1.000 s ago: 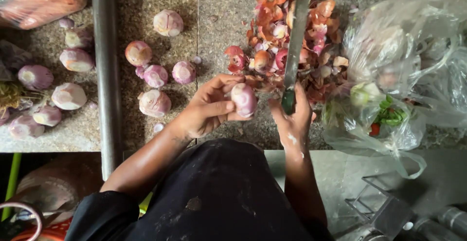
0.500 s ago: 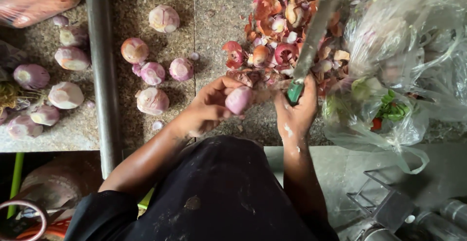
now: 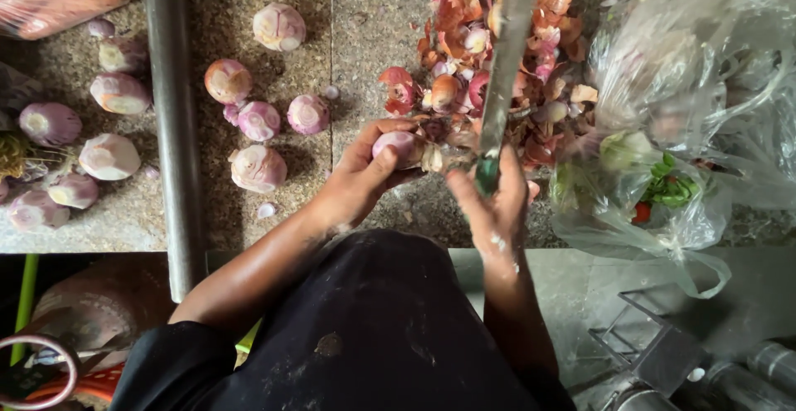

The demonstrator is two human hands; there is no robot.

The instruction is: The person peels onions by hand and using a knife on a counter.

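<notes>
- The left hand (image 3: 365,175) is clamped around a small pink-purple onion (image 3: 398,145), thumb under it and fingers curled over its far side.
- The onion sits above the near edge of the speckled stone counter (image 3: 365,46), near the middle of the scene — lifted clear of the surface, as far as I can tell.
- The right hand (image 3: 496,199) is closed around the green handle of a long knife (image 3: 506,71); the blade points away toward the far side and crosses over the pile of peels.
- The two hands are close together, just apart, with a strip of skin hanging off the onion's right end between them.
- A heap of orange and red onion peels (image 3: 489,54) lies on the counter just beyond the hands, spreading to the far right.
- Peeled onions (image 3: 259,168) lie scattered on the counter to the left of the left hand — several near a grey metal pole (image 3: 170,112) that runs from far to near, and more beyond it at the left edge.
- A clear plastic bag (image 3: 680,104) sits at the right, just beside the peels, with green leaves and something red showing through it.
- The person's dark garment fills the near middle of the view.
</notes>
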